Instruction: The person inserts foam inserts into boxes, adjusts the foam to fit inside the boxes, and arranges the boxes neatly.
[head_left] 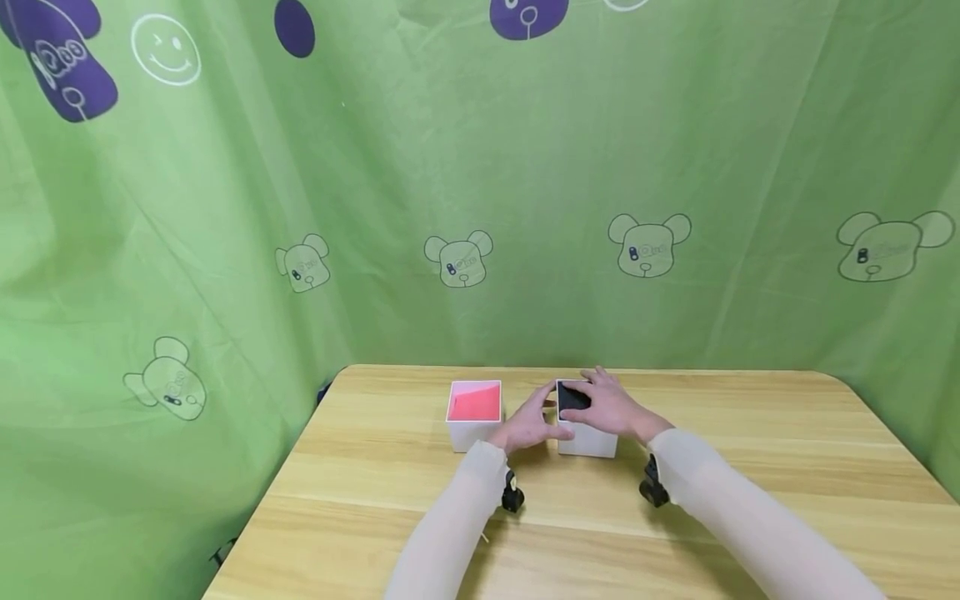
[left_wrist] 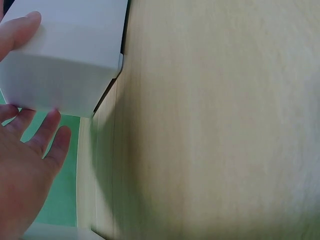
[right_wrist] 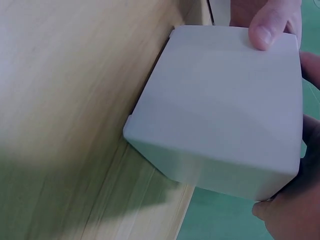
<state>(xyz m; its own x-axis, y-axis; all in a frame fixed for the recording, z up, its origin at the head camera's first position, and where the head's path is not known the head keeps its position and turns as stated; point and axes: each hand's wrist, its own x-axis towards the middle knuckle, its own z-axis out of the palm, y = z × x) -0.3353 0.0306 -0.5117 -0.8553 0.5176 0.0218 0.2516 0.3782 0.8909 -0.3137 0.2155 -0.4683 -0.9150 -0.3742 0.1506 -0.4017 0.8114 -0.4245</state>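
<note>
Two open-topped white boxes stand side by side on the table. The right box [head_left: 587, 442] has a black interior [head_left: 573, 400], and both hands are at it. My left hand [head_left: 527, 423] grips its left side, the thumb [left_wrist: 22, 30] on the near face and the other fingers along the side. From above, my right hand [head_left: 611, 406] reaches over the top, thumb and index finger across the black opening, another finger past the far rim. Part of the opening is hidden under this hand. The left box [head_left: 467, 435] shows a pink-red interior [head_left: 476, 402], just left of my left hand.
The wooden table [head_left: 360, 475] stretches to both sides of the boxes, its far edge close behind them. Behind it hangs a green curtain [head_left: 555, 317] printed with bear heads. Small black cameras [head_left: 512, 493] sit at the wrists, below pale sleeves [head_left: 750, 508].
</note>
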